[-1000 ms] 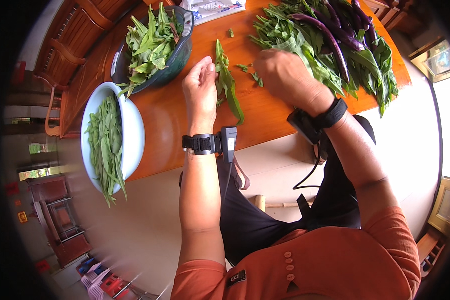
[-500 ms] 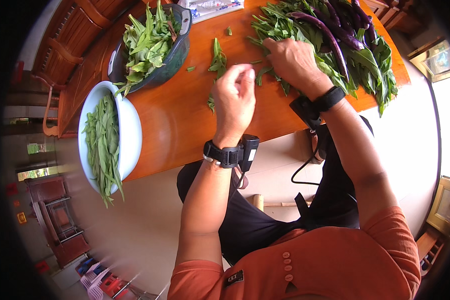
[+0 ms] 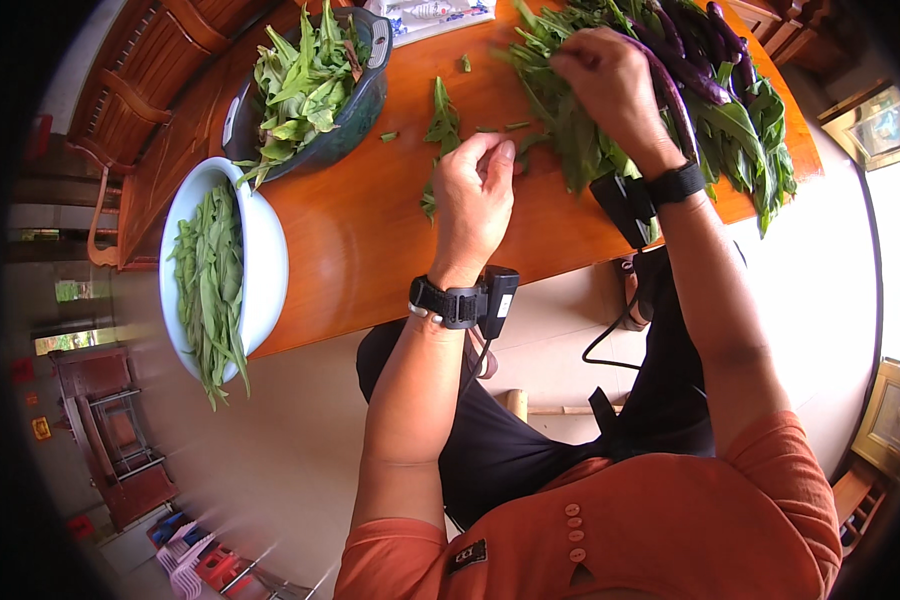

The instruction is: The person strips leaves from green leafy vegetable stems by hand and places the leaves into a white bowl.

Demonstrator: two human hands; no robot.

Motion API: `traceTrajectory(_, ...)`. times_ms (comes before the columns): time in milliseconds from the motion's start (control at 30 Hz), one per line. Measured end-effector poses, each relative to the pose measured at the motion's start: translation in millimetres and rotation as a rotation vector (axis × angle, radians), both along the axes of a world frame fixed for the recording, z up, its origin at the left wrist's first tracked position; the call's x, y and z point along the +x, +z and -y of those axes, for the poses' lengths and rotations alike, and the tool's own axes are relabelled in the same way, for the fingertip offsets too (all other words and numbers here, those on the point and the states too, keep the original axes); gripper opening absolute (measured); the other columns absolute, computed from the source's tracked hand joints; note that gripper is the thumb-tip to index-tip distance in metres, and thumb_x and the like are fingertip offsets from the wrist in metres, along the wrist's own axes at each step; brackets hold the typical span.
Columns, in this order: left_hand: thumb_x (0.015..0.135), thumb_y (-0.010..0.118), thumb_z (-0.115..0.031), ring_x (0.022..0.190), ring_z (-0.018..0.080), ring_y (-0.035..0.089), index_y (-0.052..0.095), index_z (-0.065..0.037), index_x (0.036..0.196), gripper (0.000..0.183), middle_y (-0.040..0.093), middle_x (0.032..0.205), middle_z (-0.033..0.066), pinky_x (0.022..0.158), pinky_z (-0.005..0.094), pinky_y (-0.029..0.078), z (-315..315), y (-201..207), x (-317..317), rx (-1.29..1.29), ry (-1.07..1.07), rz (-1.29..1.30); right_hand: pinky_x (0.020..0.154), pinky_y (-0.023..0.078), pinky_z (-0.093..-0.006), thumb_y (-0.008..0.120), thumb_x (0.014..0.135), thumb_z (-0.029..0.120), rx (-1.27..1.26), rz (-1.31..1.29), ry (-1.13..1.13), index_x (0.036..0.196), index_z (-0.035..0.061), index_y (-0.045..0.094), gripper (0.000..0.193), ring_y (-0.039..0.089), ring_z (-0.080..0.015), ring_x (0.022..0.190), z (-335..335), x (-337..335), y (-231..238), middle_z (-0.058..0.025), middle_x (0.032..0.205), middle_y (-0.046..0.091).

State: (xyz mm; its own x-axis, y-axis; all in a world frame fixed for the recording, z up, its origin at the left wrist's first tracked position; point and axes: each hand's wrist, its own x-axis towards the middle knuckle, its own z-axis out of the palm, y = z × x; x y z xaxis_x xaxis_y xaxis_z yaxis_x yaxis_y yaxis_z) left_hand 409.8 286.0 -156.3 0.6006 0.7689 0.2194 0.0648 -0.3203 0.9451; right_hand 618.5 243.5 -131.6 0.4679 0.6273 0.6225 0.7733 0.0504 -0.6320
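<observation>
Green, fresh and glossy, a heap of leafy greens spreads across the upper right of the frame on a polished orange-brown wooden table, its leaves long, narrow and pointed. On the heap's left side the leaves slant from upper left to lower right; some there are blurred. Purple eggplants, slim and curved, lie on top, mostly slanting the same way.

The person's right hand is over the left part of the heap, fingers bent and thumb drawn in near the fingertips; from where I stand, it is unclear whether a leaf is caught between them. The left hand, at the centre of the frame, is curled with thumb and forefinger close together, and I can't make out anything pinched there.

Just beyond and to the left of that left hand lies a loose green sprig, its long axis running nearly up and down the frame, its upper end narrow, its middle partly hidden by the hand. Leaf scraps dot the wood nearby. At upper left, a dark basin holds broad, paler leaves; below it, a pale blue bowl carries slender greens hanging over its lower rim.
</observation>
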Motion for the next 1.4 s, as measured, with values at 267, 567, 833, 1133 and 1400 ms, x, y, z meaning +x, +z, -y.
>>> traceTrajectory(267,0.101,0.060,-0.009,0.079,0.0151,0.071,0.068,0.006,0.104,0.018,0.073,0.096,0.0106,0.060,0.0248,0.056,1,7,-2,-0.148,0.027,0.033,0.069,0.045,-0.0207,0.061,0.100,0.008,0.507,-0.556,0.231,0.106,0.0032,0.061,0.008,0.053,-0.0039,0.078,30,7,66,0.0020,0.090,0.063)
traceTrajectory(567,0.102,0.061,-0.015,0.078,0.0149,0.071,0.068,0.005,0.107,0.022,0.073,0.096,0.0109,0.059,0.0246,0.055,-2,11,-3,-0.151,0.040,0.151,0.070,0.052,-0.0264,0.070,0.091,0.006,0.274,-0.559,0.392,0.104,0.0010,0.069,0.014,0.065,-0.0130,0.078,22,-16,55,-0.0065,0.091,0.070)
traceTrajectory(833,0.101,0.065,-0.021,0.067,0.0063,0.060,0.068,0.002,0.109,0.024,0.069,0.090,0.0032,0.054,0.0217,0.051,-15,17,-12,-0.251,0.211,0.323,0.073,0.055,-0.0451,0.074,0.077,0.015,-0.087,0.255,0.490,0.102,0.0011,0.064,0.030,0.067,-0.0389,0.076,5,-80,-1,-0.0187,0.085,0.068)
traceTrajectory(1133,0.102,0.061,-0.025,0.081,0.0189,0.065,0.062,0.001,0.118,0.030,0.069,0.102,0.0141,0.070,0.0327,0.057,-46,12,-44,-0.667,0.149,0.728,0.063,0.055,-0.0342,0.071,0.080,0.016,-0.958,-0.187,0.692,0.102,-0.0015,0.069,0.029,0.066,-0.0210,0.064,24,-31,32,-0.0115,0.083,0.069)
traceTrajectory(1400,0.102,0.059,-0.019,0.098,0.0238,0.065,0.062,-0.001,0.119,0.024,0.068,0.112,0.0172,0.077,0.0374,0.056,-54,6,-47,-0.710,0.014,0.855,0.059,0.050,-0.0278,0.062,0.083,0.002,-0.858,-0.166,0.594,0.100,0.0000,0.070,0.019,0.060,-0.0117,0.062,30,10,24,-0.0052,0.078,0.068)
